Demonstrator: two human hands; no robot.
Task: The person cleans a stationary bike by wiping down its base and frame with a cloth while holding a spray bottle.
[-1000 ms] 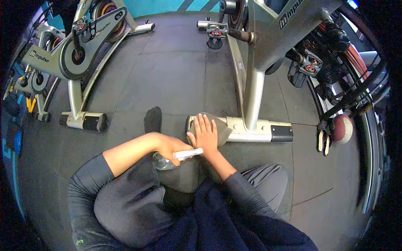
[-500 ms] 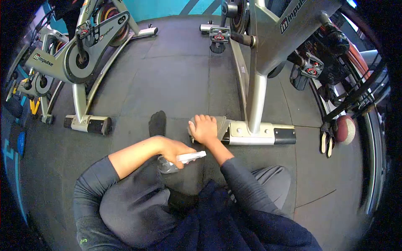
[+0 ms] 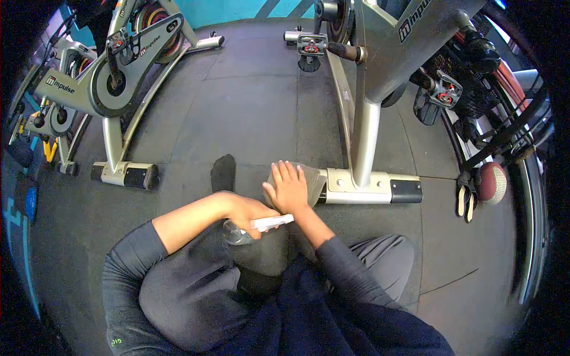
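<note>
My left hand (image 3: 246,212) is closed round a spray bottle with a white head (image 3: 272,222) and a clear body (image 3: 236,233), held low in front of me. My right hand (image 3: 289,188) lies flat with its fingers stretched out on a grey-beige cloth (image 3: 316,177). The cloth covers the near-left end of the exercise bike's base bar (image 3: 350,187), hiding that end. The wrist of my right hand is close to the bottle's white tip.
A second exercise bike (image 3: 113,127) stands at the left. Dark rubber tiles (image 3: 237,113) cover the floor. A maroon ball (image 3: 491,183) and a pair of dark slip-on items (image 3: 465,199) lie at the right. My foot (image 3: 223,173) is just left of the cloth.
My right hand has turned slightly and its fingers have straightened and spread over the cloth. My left hand and the spray bottle have barely moved.
</note>
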